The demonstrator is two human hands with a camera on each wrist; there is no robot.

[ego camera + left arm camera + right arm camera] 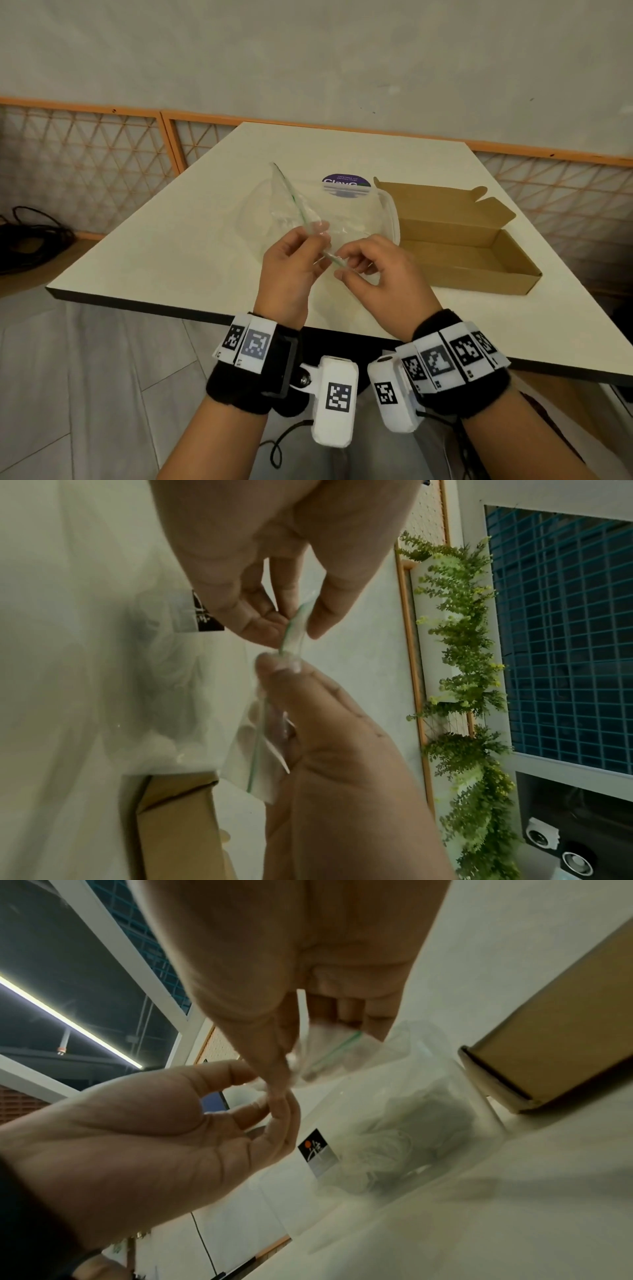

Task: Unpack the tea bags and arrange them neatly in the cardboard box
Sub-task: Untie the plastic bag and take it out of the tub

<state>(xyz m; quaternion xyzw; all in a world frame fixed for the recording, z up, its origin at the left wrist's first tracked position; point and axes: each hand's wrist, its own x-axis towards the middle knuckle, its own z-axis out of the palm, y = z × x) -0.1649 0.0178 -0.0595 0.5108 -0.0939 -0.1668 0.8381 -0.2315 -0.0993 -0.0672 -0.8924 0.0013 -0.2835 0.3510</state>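
A clear zip bag [356,219] with a green seal strip [295,200] is lifted over the white table [178,240]. My left hand [320,233] pinches the bag's top edge. My right hand [342,263] pinches the same edge just beside it. In the left wrist view, the left hand [298,631] and the right hand [277,664] meet on the strip [291,631]. Pale tea bags [394,1139] with a dark tag [316,1150] lie in the bag's bottom. The open brown cardboard box [513,263] stands to the right with nothing in it.
A round purple sticker [346,185] shows behind the bag. The table's near edge [154,308] runs just under my wrists. An orange lattice fence [85,150] lines the wall behind. Black cables [30,236] lie on the floor at the left.
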